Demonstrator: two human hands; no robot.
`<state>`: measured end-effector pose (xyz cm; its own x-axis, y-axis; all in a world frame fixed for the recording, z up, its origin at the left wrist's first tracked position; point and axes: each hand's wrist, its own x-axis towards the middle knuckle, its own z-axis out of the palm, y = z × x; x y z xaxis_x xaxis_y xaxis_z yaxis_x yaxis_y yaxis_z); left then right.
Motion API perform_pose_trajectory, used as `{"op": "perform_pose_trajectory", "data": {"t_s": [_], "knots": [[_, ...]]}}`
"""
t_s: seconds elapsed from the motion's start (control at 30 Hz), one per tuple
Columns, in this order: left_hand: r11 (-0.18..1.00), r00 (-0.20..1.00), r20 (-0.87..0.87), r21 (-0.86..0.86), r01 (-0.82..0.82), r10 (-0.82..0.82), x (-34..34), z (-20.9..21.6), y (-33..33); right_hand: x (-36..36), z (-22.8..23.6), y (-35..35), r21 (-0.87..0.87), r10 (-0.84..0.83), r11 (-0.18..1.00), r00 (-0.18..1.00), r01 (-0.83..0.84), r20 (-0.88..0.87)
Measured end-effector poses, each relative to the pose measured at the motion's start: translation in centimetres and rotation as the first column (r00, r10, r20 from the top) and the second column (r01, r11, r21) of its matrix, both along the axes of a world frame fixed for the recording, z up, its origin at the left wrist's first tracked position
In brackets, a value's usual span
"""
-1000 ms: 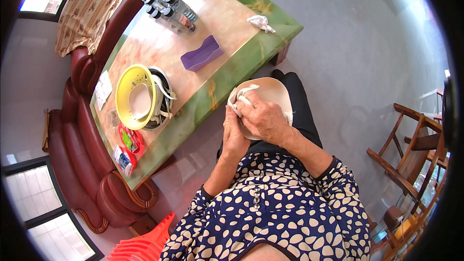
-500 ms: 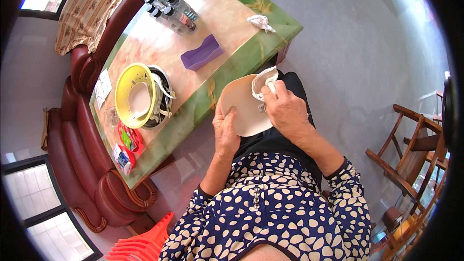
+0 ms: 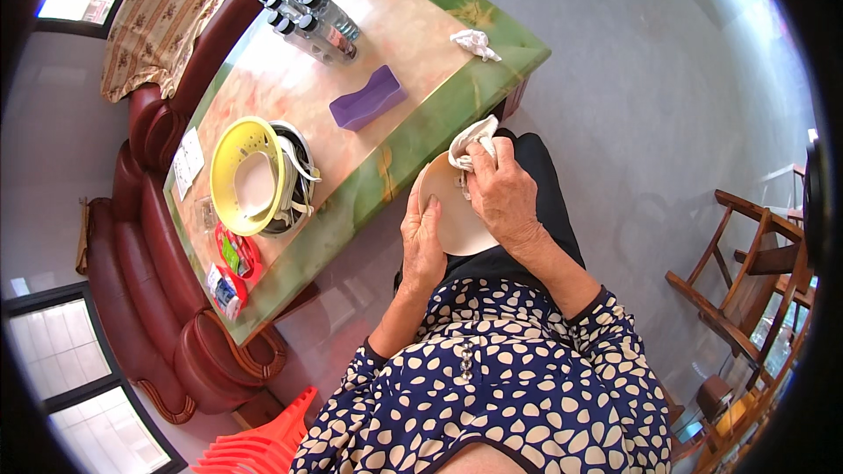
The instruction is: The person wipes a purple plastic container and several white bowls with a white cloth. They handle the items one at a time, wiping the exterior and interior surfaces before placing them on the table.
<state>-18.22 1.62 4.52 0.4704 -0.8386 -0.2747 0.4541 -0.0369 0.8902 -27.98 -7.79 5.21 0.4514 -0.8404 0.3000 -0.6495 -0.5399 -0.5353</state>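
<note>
My left hand [image 3: 425, 241] grips the near left side of a cream-coloured shallow tray or plate [image 3: 458, 221], thumb on its face and fingers behind. The plate is tilted above my lap. My right hand [image 3: 504, 191] is closed on a crumpled white cloth [image 3: 474, 141], pressed to the plate's far rim. Part of the plate's face is hidden behind that hand.
On the green-edged table [image 3: 386, 167] stand a yellow colander [image 3: 225, 202] by a pot, a purple holder [image 3: 369, 101], several black-capped bottles [image 3: 320, 26], a crumpled white tissue [image 3: 475, 43] and red packages [image 3: 239, 254]. A wooden chair [image 3: 738, 272] stands at right, red stools [image 3: 263, 439] lower left.
The plate has tipped more steeply and shifted slightly right. My right hand has moved the cloth left to the far rim. My left hand still grips the plate.
</note>
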Motion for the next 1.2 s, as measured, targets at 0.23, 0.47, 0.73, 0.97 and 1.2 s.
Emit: {"op": "perform_pose_trajectory", "data": {"t_s": [0.23, 0.47, 0.73, 0.97, 1.2], "knots": [[0.991, 0.988, 0.075, 0.015, 0.136, -0.136, 0.9, -1.5, 0.8, 0.9, 0.2, 1.0, 0.036, 0.353, 0.928, 0.905, -0.372, 0.237], [0.999, 0.985, 0.173, -0.030, 0.019, -0.014, 0.6, 0.6, 0.1, -0.1, 0.8, -1.1, -0.254, 0.040, 0.962, 0.970, -0.103, -0.242], [0.995, 0.920, 0.379, -0.031, -0.095, 0.100, 0.1, 0.7, -0.2, -1.9, 1.1, 1.6, -0.057, 0.177, 0.973, 0.877, -0.225, -0.446], [0.993, 0.938, 0.324, -0.019, -0.119, 0.119, 0.5, -0.1, -0.1, -1.1, 1.3, 2.2, 0.243, 0.323, 0.914, 0.945, -0.326, 0.053], [0.999, 0.981, 0.192, -0.004, -0.035, 0.035, -0.7, -0.1, 0.1, 1.5, 0.7, 0.2, -0.082, 0.034, 0.996, 0.992, -0.024, 0.125]]}}
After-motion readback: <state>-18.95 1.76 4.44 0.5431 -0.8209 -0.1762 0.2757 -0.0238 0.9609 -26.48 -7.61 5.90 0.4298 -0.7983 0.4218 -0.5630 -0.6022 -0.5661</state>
